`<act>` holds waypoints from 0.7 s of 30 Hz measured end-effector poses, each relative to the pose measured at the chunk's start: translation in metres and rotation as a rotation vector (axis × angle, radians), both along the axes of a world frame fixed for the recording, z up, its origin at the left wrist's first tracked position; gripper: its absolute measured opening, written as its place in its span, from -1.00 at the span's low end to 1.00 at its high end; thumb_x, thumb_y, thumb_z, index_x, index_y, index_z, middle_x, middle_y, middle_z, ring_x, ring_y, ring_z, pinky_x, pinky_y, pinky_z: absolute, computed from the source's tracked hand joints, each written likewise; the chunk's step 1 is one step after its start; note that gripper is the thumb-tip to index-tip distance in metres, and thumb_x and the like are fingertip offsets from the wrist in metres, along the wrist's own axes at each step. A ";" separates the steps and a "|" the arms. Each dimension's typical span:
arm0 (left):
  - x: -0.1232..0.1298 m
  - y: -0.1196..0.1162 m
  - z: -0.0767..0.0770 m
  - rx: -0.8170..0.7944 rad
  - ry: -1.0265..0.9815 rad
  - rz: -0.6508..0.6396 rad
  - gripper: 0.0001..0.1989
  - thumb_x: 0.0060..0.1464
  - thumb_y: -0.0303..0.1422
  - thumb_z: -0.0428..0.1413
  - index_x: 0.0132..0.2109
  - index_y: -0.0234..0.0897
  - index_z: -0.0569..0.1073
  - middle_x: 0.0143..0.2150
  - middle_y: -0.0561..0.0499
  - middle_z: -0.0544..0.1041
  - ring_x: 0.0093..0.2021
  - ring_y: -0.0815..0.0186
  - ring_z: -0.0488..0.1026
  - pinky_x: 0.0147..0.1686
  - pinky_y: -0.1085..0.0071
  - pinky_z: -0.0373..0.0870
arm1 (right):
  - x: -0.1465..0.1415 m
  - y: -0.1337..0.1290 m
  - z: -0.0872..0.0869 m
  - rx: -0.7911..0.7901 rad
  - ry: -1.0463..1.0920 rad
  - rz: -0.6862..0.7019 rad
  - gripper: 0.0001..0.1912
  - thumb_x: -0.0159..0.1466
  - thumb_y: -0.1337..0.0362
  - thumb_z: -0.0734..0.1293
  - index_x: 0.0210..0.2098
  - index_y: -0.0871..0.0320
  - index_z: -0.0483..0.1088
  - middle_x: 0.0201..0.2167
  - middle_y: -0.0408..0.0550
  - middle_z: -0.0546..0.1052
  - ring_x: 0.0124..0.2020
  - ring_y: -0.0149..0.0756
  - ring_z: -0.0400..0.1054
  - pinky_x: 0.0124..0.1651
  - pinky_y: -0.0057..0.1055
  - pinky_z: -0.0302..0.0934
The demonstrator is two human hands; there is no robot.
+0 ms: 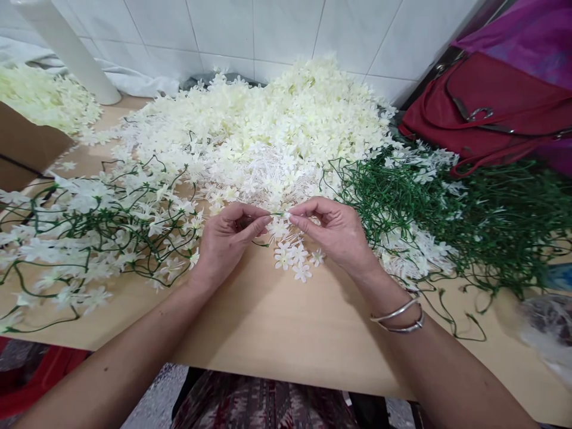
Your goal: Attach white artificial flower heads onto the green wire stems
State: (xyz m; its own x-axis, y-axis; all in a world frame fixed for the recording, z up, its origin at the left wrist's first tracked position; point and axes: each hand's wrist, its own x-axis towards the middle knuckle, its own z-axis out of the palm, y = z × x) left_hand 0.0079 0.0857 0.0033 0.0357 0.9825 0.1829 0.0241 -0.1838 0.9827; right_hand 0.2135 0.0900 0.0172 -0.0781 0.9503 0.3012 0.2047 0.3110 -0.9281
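Note:
My left hand (235,235) pinches a thin green stem (277,214) between thumb and fingertips. Opposite it, my right hand (333,229) has its thumb and fingers closed on a small white artificial flower (287,215) at the stem's end. The two hands face each other a short way above the table. Just below them lie several loose white flowers (292,256), flat on the wood. Behind the hands rises a big heap of pale white blossoms (286,119). How the flower meets the stem is partly hidden by my fingertips.
Left lies a tangle of green stems with white flowers (102,220). Green stems (491,220) are piled at the right, below a red handbag (504,107). A cardboard piece (31,149) and a white tube (71,53) stand at the left. Wooden tabletop (277,328) lies in front.

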 end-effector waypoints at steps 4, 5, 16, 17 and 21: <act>-0.001 -0.002 -0.002 0.052 0.073 -0.003 -0.86 0.11 -0.27 0.39 -0.24 -0.24 0.67 -0.37 0.04 0.64 -0.39 0.37 0.56 -0.37 0.48 0.51 | -0.002 -0.002 0.003 0.058 -0.080 -0.008 -1.00 0.21 0.31 0.50 -0.35 0.09 0.62 -0.36 -0.10 0.67 -0.29 -0.24 0.52 -0.14 -0.28 0.37; -0.001 -0.002 -0.003 0.067 0.096 0.003 -0.86 0.12 -0.27 0.38 -0.24 -0.24 0.67 -0.36 0.04 0.63 -0.39 0.37 0.55 -0.37 0.47 0.50 | -0.002 -0.003 0.004 0.079 -0.105 -0.008 -0.98 0.22 0.32 0.50 -0.36 0.09 0.62 -0.36 -0.10 0.67 -0.28 -0.24 0.52 -0.13 -0.27 0.37; -0.004 -0.002 -0.003 0.190 0.262 0.017 -0.88 0.20 -0.25 0.33 -0.24 -0.19 0.67 -0.35 0.03 0.60 -0.36 0.35 0.51 -0.34 0.43 0.42 | 0.000 -0.005 0.003 0.160 -0.183 -0.021 -0.94 0.25 0.39 0.46 -0.35 0.12 0.59 -0.38 -0.12 0.63 -0.30 -0.27 0.51 -0.16 -0.31 0.35; -0.004 -0.002 -0.001 0.212 0.292 0.017 -0.89 0.21 -0.26 0.32 -0.24 -0.19 0.67 -0.35 0.03 0.59 -0.35 0.35 0.50 -0.34 0.43 0.42 | 0.000 -0.005 0.003 0.164 -0.184 -0.017 -0.94 0.25 0.39 0.46 -0.35 0.12 0.58 -0.38 -0.13 0.62 -0.30 -0.27 0.51 -0.16 -0.32 0.35; -0.004 -0.005 0.002 0.262 0.354 0.008 -0.90 0.23 -0.27 0.31 -0.21 -0.18 0.68 -0.32 0.02 0.61 -0.34 0.33 0.51 -0.34 0.43 0.41 | -0.001 -0.007 0.004 0.176 -0.230 -0.020 -0.91 0.26 0.41 0.44 -0.35 0.10 0.57 -0.38 -0.13 0.62 -0.30 -0.26 0.50 -0.15 -0.31 0.35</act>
